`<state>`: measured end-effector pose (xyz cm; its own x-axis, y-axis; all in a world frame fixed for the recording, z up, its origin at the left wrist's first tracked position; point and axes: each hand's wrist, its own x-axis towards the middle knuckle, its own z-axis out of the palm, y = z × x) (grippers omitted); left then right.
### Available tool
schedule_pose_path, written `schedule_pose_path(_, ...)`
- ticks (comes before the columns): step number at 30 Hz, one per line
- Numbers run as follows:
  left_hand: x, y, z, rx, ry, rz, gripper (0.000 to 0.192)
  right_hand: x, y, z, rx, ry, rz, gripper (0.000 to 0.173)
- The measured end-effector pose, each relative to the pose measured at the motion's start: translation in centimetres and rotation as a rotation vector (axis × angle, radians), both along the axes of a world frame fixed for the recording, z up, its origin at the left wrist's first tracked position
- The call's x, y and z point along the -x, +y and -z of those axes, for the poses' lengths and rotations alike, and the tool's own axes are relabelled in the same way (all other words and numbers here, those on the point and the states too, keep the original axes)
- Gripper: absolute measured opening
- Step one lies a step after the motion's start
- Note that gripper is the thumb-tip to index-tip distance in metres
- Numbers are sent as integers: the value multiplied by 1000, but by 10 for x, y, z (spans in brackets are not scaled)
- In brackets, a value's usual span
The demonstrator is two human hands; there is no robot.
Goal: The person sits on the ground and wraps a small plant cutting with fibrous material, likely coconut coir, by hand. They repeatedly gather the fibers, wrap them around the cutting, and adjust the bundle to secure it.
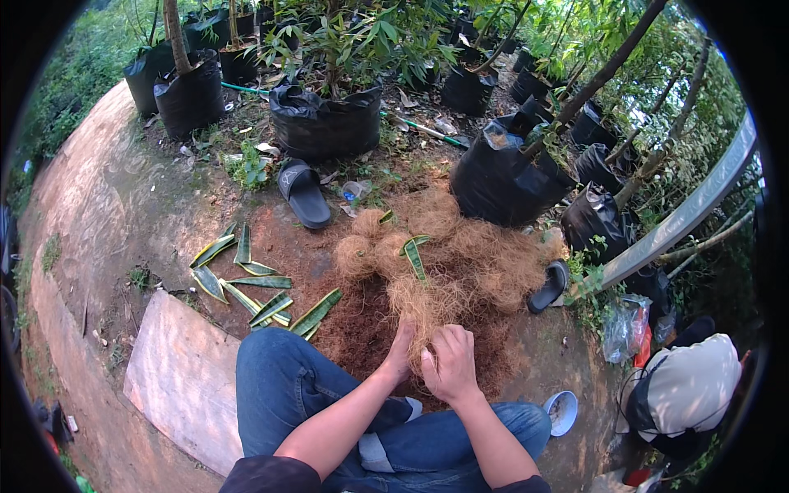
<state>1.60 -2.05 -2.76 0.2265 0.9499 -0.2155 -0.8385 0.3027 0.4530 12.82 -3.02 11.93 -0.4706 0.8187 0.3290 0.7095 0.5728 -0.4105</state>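
Before my crossed legs, both hands grip a loose clump of tan coconut fibre (425, 302). My left hand (402, 346) holds its near left side, its fingertips partly hidden by strands. My right hand (451, 362) has curled fingers and a thumb closed on strands at the near right. Just behind the clump, a variegated snake plant leaf piece (414, 259) stands up among the fibre. Several fibre balls (355, 257) sit in a heap farther out, and one has a green leaf tip (386, 217) poking out. Dark brown coir dust (363, 330) lies beneath my hands.
Several cut snake plant leaves (262, 282) lie left of the heap, near a flat board (185, 376). Slide sandals rest behind (304, 194) and right (548, 285). A small bowl (561, 413) stands by my right knee. Black planting bags (511, 172) and a slanting metal pole (678, 215) border the ground.
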Motion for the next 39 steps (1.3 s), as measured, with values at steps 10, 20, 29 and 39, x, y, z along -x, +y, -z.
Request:
schedule_pose_path(10,3,8,-34,67,70,-151,66,-5,3,5,-38,-7,175,45)
schedule_pose_path(20,7,5,-35,-39,-255,-56,73,-12,18,35,327,407,200,53)
schedule_pose_path(29,0,3,-53,89,154,-125,61,-2,5,36,-130,89,49,76)
schedule_pose_path(39,12,9,-64,112,-159,-71,78,-3,13,34,-60,83,122,36)
